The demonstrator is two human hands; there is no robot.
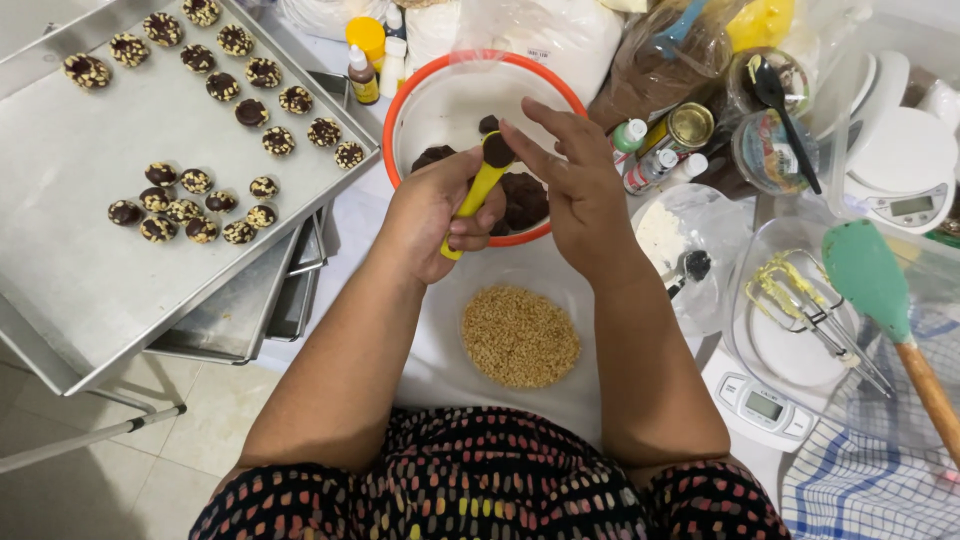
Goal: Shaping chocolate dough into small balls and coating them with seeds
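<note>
My left hand grips a yellow-handled scoop whose head is filled with dark chocolate dough. My right hand has its fingertips pressing on that dough at the scoop's head. Both hands hover over the near rim of an orange-rimmed white bowl that holds lumps of dark dough. Just below the hands stands a clear bowl of chopped golden nuts.
A metal tray at left carries several nut-coated dough balls, stacked over other trays. At right are small bottles, a bowl of white powder, beaters in a bowl on a scale, a green spatula, another scale.
</note>
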